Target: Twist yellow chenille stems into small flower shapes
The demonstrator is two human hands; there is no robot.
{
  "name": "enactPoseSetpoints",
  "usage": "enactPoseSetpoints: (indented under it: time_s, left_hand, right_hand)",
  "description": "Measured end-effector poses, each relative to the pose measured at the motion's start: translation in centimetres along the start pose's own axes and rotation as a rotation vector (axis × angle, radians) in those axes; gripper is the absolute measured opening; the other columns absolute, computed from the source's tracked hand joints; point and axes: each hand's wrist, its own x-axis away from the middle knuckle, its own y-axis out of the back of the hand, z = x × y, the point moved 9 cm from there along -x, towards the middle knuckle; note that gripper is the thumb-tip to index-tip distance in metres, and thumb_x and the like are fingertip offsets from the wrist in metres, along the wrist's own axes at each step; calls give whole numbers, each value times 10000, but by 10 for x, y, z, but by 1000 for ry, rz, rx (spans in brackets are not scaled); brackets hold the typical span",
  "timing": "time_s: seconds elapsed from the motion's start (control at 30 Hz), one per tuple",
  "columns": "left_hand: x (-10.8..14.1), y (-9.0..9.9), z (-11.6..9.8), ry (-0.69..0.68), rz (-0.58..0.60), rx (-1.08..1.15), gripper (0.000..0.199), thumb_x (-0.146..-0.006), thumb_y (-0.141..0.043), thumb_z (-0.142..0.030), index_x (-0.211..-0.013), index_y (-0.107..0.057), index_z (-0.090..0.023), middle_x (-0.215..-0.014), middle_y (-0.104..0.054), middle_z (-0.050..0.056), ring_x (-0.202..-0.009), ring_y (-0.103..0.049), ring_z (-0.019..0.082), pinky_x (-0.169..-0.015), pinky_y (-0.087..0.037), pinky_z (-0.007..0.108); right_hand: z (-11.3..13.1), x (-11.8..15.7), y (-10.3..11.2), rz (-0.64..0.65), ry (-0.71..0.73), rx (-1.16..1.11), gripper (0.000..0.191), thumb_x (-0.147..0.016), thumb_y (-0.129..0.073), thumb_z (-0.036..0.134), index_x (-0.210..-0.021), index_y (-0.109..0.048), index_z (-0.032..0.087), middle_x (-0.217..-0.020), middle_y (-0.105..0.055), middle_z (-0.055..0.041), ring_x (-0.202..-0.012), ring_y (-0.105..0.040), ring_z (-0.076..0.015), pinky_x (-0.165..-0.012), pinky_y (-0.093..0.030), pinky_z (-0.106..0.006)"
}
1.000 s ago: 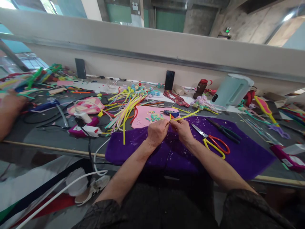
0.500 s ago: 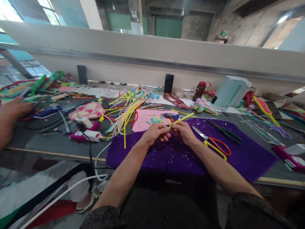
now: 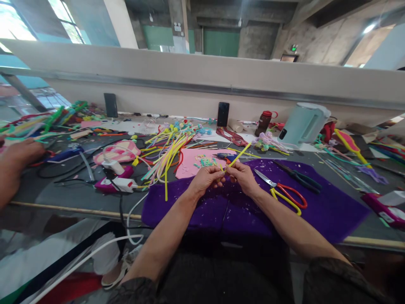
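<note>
My left hand [image 3: 207, 179] and my right hand [image 3: 242, 177] meet over the front of a purple cloth [image 3: 190, 211]. Both pinch a yellow pipe cleaner [image 3: 241, 154], whose long end slants up and to the right from my right fingers. Its lower end is mostly hidden between the fingertips. Behind the hands lies a pink sheet [image 3: 186, 162] with small pastel pieces [image 3: 205, 161] and a blue glue gun [image 3: 226, 156]. Scissors with one red and one yellow handle [image 3: 289, 192] rest on the cloth right of my right hand, beside dark-handled pliers [image 3: 303, 179].
Pipe cleaners [image 3: 169, 154] are heaped left of the pink sheet. A phone [image 3: 223, 114], a brown bottle [image 3: 264, 122] and a pale kettle [image 3: 303, 124] stand at the back. Power strips [image 3: 115, 185] and cables lie left. Another person's hand [image 3: 27, 152] is at far left.
The yellow pipe cleaner's long end has swung to a steeper slant, and its short bent end shows less between my fingers. The view has shifted slightly.
</note>
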Motion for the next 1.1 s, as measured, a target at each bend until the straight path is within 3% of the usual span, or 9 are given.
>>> enactPoseSetpoints:
  time_s: [0.07,0.13,0.2,0.33,0.57,0.83,1.1]
  left_hand:
    - [0,2,0,16,8,34,293,-648,-654,-387,-738,-595,-114,-584,-595,6,-423,-505,51,-384,-335,151]
    - [0,2,2,48,42,68,279,-645,-659,-377,-705,-588,-114,-527,-561,-13,-378,-461,36,-363,-306,146]
    - [1,0,3,77,92,77,273,-640,-664,-371,-666,-577,-114,-492,-539,-23,-352,-432,28,-349,-288,142]
    - [3,-4,5,100,138,41,285,-640,-662,-381,-640,-566,-113,-489,-551,-14,-348,-440,32,-348,-301,143]
    - [3,-9,6,91,169,13,297,-646,-657,-396,-647,-554,-117,-515,-580,-3,-359,-465,38,-373,-344,147]
    - [8,-18,3,95,271,82,288,-673,-633,-387,-728,-582,-109,-636,-636,54,-440,-539,67,-380,-351,147]
    - [7,-17,2,57,240,61,239,-667,-641,-345,-702,-553,-126,-594,-588,8,-423,-487,43,-396,-338,146]
  right_hand:
    - [17,2,0,23,146,144,231,-730,-575,344,-877,-618,172,-758,-600,-18,-536,-495,-97,-488,-396,-230]
    - [39,6,-3,84,350,312,271,-735,-586,302,-987,-617,206,-982,-593,-51,-762,-558,-147,-632,-450,-269]
    - [54,12,-8,170,509,444,267,-755,-577,268,-1017,-616,237,-1143,-531,-56,-965,-527,-183,-785,-440,-321]
    - [64,17,-12,262,631,571,172,-785,-551,252,-936,-633,239,-1115,-555,-59,-1008,-521,-193,-878,-403,-378]
    - [53,17,-19,356,538,559,159,-799,-532,287,-896,-621,199,-805,-633,-46,-754,-578,-151,-716,-452,-292]
    - [58,18,-12,329,444,460,178,-787,-537,323,-857,-652,206,-799,-639,-53,-760,-579,-168,-739,-439,-311]
    - [54,15,-12,284,384,521,184,-760,-554,330,-823,-656,191,-768,-630,-52,-704,-556,-170,-679,-416,-293]
